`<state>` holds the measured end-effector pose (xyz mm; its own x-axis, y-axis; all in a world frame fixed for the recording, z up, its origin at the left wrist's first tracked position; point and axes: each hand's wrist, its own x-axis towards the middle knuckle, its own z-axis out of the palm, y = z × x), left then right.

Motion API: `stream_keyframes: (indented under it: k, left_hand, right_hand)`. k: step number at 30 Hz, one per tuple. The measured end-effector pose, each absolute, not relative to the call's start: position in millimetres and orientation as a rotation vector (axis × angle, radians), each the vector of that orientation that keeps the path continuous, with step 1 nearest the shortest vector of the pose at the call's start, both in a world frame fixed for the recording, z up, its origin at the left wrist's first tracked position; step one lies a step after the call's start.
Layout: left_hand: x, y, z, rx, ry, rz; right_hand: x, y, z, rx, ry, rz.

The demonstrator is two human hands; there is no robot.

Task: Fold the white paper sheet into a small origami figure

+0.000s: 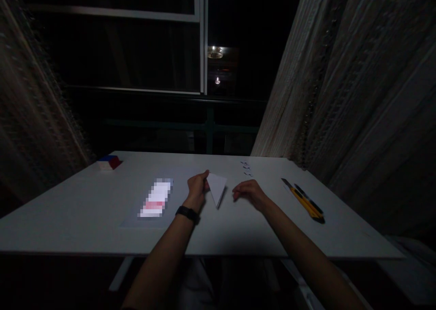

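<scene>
My left hand (pixel 197 188), with a dark band on its wrist, is closed in a pinch on the upper left corner of a folded white paper (pixel 217 186). The paper is a pointed, triangle-like shape lifted a little off the white table (pixel 85 205). To the right of the paper, my right hand (pixel 248 193) hovers just above the table with its fingers curled loosely downward; nothing shows in it and it does not touch the paper.
A yellow and black utility knife (pixel 304 202) lies at the right of the table. A blurred-out sheet (pixel 156 198) lies left of my hands. A red, white and blue block (pixel 108 162) sits at the far left corner. Curtains hang on both sides of a dark window.
</scene>
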<state>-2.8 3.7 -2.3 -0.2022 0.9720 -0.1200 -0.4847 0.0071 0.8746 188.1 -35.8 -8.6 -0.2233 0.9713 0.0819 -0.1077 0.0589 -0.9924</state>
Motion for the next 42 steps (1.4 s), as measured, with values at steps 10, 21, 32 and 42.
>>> stream_keyframes:
  k: [10,21,32,42]
  left_hand:
    - [10.4,-6.3,-4.8,0.791,0.825,1.385]
    - [16.1,-6.7,-13.7,1.368,0.869,1.039]
    - [15.1,-5.9,-10.1,1.246,1.021,1.127]
    - [2.9,5.0,-13.3,1.143,1.119,1.297]
  right_hand:
    - [172.5,-25.9,-22.8,-1.054,-1.115,1.215]
    - [191.5,-30.6,-13.7,-1.059,-1.215,1.278]
    - [191.9,-35.6,-7.4,-1.058,-1.318,1.331]
    - [226.8,-33.2,-4.1,-1.078,-1.369,1.427]
